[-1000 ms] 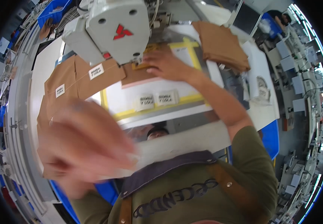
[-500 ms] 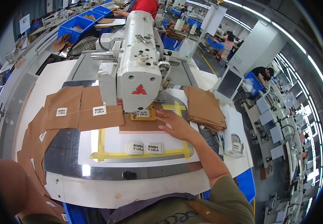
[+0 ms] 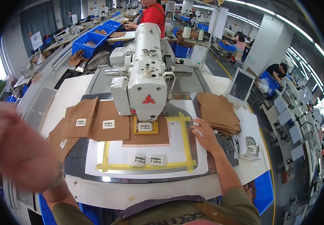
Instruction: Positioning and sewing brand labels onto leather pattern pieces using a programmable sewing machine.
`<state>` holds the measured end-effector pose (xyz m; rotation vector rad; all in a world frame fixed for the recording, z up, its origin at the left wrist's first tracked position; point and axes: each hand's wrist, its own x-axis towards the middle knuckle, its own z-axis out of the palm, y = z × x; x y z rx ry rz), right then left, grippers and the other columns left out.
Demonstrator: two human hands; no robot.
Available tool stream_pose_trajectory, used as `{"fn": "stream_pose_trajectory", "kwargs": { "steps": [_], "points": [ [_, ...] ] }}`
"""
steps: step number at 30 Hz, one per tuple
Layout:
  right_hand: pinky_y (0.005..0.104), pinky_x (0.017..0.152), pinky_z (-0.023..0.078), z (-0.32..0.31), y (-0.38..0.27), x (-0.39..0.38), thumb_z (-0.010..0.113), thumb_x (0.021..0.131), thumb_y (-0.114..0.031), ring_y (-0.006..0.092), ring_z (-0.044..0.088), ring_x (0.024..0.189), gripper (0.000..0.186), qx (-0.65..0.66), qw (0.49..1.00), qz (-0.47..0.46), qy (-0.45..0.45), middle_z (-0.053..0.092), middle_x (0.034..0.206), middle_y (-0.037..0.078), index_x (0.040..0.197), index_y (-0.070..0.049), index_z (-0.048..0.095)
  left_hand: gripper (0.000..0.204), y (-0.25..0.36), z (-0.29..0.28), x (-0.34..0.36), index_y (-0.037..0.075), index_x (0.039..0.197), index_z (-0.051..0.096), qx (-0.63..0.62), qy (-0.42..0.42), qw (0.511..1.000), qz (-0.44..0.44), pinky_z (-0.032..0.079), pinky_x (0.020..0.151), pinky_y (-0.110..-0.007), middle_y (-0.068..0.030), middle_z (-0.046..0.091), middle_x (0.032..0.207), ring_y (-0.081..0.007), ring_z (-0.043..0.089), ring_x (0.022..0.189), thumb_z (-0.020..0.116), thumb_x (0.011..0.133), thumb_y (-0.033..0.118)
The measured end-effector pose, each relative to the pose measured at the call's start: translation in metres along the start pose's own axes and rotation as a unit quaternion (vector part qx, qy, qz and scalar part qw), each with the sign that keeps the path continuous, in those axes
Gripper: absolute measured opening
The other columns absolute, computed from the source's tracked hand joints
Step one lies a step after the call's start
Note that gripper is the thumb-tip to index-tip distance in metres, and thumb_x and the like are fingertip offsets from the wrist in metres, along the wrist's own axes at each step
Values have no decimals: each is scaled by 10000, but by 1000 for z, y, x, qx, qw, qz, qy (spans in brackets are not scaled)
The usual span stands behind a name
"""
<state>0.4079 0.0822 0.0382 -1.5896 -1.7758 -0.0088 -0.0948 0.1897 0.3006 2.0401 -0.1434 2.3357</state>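
A brown fabric panel (image 3: 150,137) lies beneath the head of a white sewing machine (image 3: 145,75). A yellow clamp frame (image 3: 155,128) surrounds the white label (image 3: 144,126) on it. My right hand (image 3: 206,135), fingers apart and holding nothing visible, rests at the right border of the taped white sheet (image 3: 111,165). Large and smeared by motion, my left hand (image 3: 21,150) is raised at the left, near several brown panels (image 3: 111,112) with labels, linked by thread; its fingers cannot be read. Two loose white labels (image 3: 137,161) lie on the sheet's near part.
A stack of brown panels (image 3: 220,112) sits to the right, with a small dark screen (image 3: 241,85) behind it. Beside the stack is a white box of labels (image 3: 249,150). Blue bins (image 3: 89,44) and a person in red (image 3: 154,17) are beyond the machine.
My right hand has left the brown panel and moved right to the sheet's border. My left hand has risen into view at the left. The head view has shifted upward.
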Motion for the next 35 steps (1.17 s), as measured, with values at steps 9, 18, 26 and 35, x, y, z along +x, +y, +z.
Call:
{"fn": "stream_pose_trajectory", "kwargs": {
  "steps": [9,18,26,35],
  "points": [
    [471,1172,453,2,11,-3,710,986,-40,380,568,1426,162,-10,999,21,34,682,1434,134,1133,-35,778,432,-82,65,-231,20,1384,693,34,-563,780,-272,454,1203,-500,-180,654,1421,-416,491,1477,763,988,178],
    [472,1172,455,6,15,-7,713,986,-43,380,578,1418,151,-15,999,23,31,695,1407,138,1121,-24,778,491,-106,87,-285,28,1437,656,52,-605,762,-225,425,1215,-479,-130,592,1552,-392,465,1458,742,1006,246],
    [479,1168,469,13,30,-7,711,999,-92,378,587,1402,152,-28,999,13,19,719,1358,140,1106,-25,795,482,-109,93,-299,29,1410,683,28,-600,772,-207,401,1224,-516,-91,578,1599,-403,453,1458,741,996,269],
    [484,1154,469,15,32,-9,702,1011,-106,386,598,1389,156,-47,999,-7,20,720,1355,165,1132,-70,793,488,-109,95,-300,83,1423,700,46,-621,742,-248,339,1270,-533,-92,600,1588,-434,415,1517,731,1012,344]
  ]
}}
